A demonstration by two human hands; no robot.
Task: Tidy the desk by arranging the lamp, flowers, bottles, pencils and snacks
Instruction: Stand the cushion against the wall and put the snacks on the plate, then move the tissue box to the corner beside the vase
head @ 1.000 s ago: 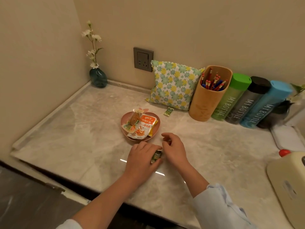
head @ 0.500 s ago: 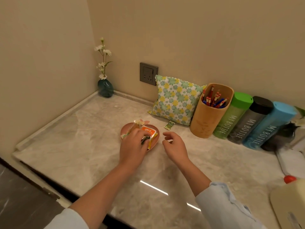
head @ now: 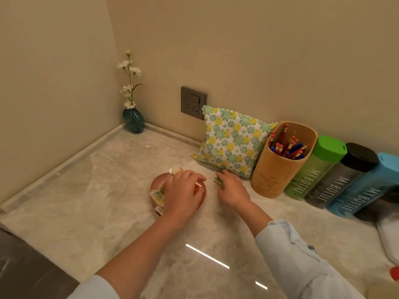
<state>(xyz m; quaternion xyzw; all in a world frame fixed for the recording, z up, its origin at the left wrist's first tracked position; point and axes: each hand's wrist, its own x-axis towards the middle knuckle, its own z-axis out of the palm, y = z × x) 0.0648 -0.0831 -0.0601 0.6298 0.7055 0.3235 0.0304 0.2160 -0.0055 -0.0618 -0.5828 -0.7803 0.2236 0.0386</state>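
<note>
meanwhile the right hand (head: 230, 189), half a second ago empty beside the pink dish (head: 203, 198), now pinches the small green snack packet (head: 218, 180) by the cushion (head: 232, 141); the left hand (head: 182, 192) stays spread over the dish's snacks.

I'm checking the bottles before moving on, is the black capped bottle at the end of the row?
No, the black capped bottle leans in the middle, between the green bottle and the blue bottle.
</note>
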